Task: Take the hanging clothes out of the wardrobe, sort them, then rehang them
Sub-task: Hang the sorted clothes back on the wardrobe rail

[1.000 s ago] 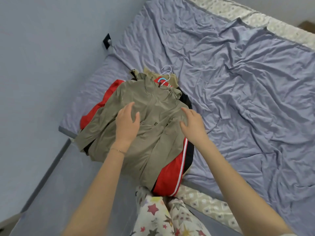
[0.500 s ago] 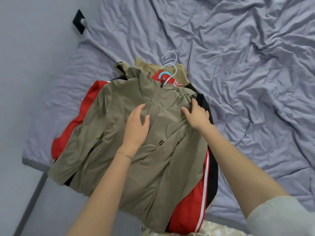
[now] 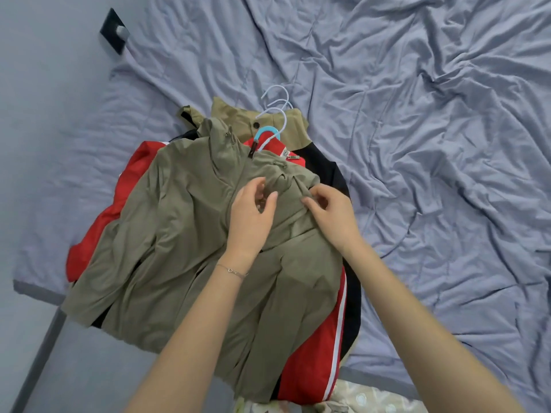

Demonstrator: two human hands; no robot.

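Fingers: right hand (image 3: pixel 334 217) ones pinch a fold at the olive jacket (image 3: pixel 179 248) shoulder; left hand (image 3: pixel 249 217) ones loosely curled there, can't tell if gripping tbh
Jacket: top of the pile
Under jacket: red jacket (image 3: pixel 310 368), black garment (image 3: pixel 331 171), tan garment (image 3: pixel 235 114)
Past jacket's collar: 3 hanger hooks (image 3: pixel 267 129)
Done: clothes out, on bed sheet (image 3: pixel 432 144)
Left: sorting, rehanging

Hangers (image 3: pixel 267 129) show hooks only — red jacket (image 3: pixel 310 368) lies mostly under the olive jacket (image 3: pixel 179 234).
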